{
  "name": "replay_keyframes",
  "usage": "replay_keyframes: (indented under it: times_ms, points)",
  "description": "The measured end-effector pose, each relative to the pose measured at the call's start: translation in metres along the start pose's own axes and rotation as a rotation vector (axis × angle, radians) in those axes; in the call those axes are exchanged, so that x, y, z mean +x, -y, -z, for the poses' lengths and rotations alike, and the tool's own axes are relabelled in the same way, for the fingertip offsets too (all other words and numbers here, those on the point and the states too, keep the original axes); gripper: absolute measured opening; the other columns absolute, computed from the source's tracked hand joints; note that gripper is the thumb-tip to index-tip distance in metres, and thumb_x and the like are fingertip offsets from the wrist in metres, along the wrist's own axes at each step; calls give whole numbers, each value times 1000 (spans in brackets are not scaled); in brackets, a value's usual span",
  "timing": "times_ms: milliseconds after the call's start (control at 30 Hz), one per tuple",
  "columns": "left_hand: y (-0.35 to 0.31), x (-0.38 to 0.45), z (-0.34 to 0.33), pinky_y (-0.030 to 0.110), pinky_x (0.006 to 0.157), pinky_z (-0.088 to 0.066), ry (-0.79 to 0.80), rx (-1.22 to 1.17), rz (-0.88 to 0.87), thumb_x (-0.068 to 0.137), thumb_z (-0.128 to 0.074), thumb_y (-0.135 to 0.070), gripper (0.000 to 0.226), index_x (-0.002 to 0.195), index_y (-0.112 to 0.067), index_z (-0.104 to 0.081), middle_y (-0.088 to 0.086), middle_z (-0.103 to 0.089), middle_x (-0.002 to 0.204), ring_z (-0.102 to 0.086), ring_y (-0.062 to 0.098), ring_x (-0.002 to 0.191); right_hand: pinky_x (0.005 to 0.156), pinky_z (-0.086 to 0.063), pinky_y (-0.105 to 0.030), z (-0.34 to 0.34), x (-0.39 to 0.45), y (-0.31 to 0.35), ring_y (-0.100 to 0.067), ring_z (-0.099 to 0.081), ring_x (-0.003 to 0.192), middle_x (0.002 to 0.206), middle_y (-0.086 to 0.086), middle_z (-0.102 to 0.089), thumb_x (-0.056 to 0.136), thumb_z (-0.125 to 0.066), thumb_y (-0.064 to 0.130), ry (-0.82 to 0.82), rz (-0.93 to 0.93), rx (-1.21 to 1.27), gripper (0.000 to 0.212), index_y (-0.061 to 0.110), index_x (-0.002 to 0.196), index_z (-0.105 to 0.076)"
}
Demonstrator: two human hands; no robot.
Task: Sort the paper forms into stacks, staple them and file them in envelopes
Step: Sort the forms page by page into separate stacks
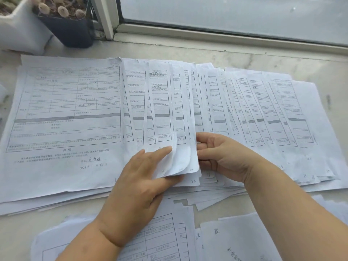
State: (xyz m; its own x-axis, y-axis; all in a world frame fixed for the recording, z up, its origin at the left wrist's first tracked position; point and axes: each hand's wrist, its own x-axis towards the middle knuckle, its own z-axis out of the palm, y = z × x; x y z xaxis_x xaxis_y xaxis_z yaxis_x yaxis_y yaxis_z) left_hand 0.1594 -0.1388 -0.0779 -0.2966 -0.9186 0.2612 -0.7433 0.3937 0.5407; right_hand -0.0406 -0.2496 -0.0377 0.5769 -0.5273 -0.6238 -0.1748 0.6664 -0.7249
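We're mid-sort: fanned forms [207,102] fill frame centre. Left hand [139,187] pinches lifted sheet corners [178,162], fingers together; right hand [222,157] fingers curled on the sheet edges. Next, prob.: separate one sheet w/o tearing.

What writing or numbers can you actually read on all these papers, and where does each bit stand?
"26": handwritten on the bottom corner of a fanned form.
"31": handwritten on a corner just right of it.
"3 ... 23": part of a handwritten date on the big left form; the year is unclear.
Printed table text and signatures: too blurred to read.
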Motion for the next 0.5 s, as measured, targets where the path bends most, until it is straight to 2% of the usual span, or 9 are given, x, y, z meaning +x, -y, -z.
replay_keyframes:
  times_ms: [133, 200, 267, 300, 367, 400, 433, 467, 500]
  points:
    - [-1, -1, 0, 43, 99, -40, -7, -20, 8, 90, -48, -13, 35, 116, -25, -68, 9, -53, 133, -54, 31, 115, 75, -58, -24, -1, 0, 0, -20, -69, 96, 117, -15, -70, 91, -55, -8, -9, -1, 13, 39, 11, 125, -62]
    - [-3, -2, 0, 32, 93, -45, -62, -100, 62, 90, -47, -12, 33, 114, -17, -69, 2, -59, 122, -58, 22, 109, 69, -56, -23, 0, -1, 1, -17, -69, 91, 113, -13, -70, 94, -50, -4, -21, -5, 46, 34, 9, 123, -63]
    - [-8, -1, 3, 14, 78, -43, -209, -212, 237, 93, -48, -14, 25, 111, -20, -63, -14, -59, 96, -57, 4, 87, 66, -56, -23, 1, -2, 0, -15, -70, 85, 106, -10, -72, 98, -45, 0, -38, -16, 93, 30, 7, 119, -64]
    - [-11, 1, 4, 8, 70, -39, -310, -247, 353, 93, -50, -14, 24, 113, -23, -60, -15, -56, 82, -54, 0, 75, 67, -57, -24, 1, -2, 1, -16, -70, 85, 105, -9, -72, 98, -45, 1, -40, -18, 103, 29, 7, 119, -64]
    - [-15, 5, 6, 4, 62, -38, -467, -284, 555, 94, -55, -9, 41, 131, -24, -48, -8, -53, 68, -53, 0, 61, 68, -57, -23, 0, -3, 1, -17, -70, 89, 110, -9, -72, 96, -47, -2, -38, -15, 72, 30, 7, 120, -63]
    - [-15, 7, 8, 5, 64, -42, -499, -318, 593, 93, -56, -3, 58, 142, -28, -37, -5, -58, 74, -56, 1, 64, 68, -57, -23, -1, -3, 0, -17, -71, 90, 110, -9, -72, 95, -48, -4, -40, -11, 49, 31, 7, 120, -63]
    - [-14, 8, 10, 10, 74, -48, -501, -351, 569, 92, -56, 2, 73, 146, -36, -26, -3, -65, 97, -62, 3, 78, 69, -57, -23, -1, -3, 0, -17, -71, 91, 110, -10, -72, 94, -49, -6, -45, -7, 29, 32, 8, 119, -64]
    - [-14, 9, 13, 23, 90, -50, -476, -357, 501, 92, -55, 4, 78, 147, -41, -24, -4, -60, 123, -64, 10, 100, 69, -57, -23, -2, -3, 0, -17, -71, 91, 109, -9, -73, 94, -49, -7, -54, -1, 12, 31, 8, 117, -64]
    - [-12, 9, 13, 34, 101, -46, -430, -326, 407, 92, -56, 1, 72, 146, -40, -30, -8, -51, 137, -58, 19, 115, 70, -56, -22, -3, -3, 0, -16, -71, 90, 109, -9, -73, 94, -50, -6, -64, 4, -1, 30, 7, 116, -65]
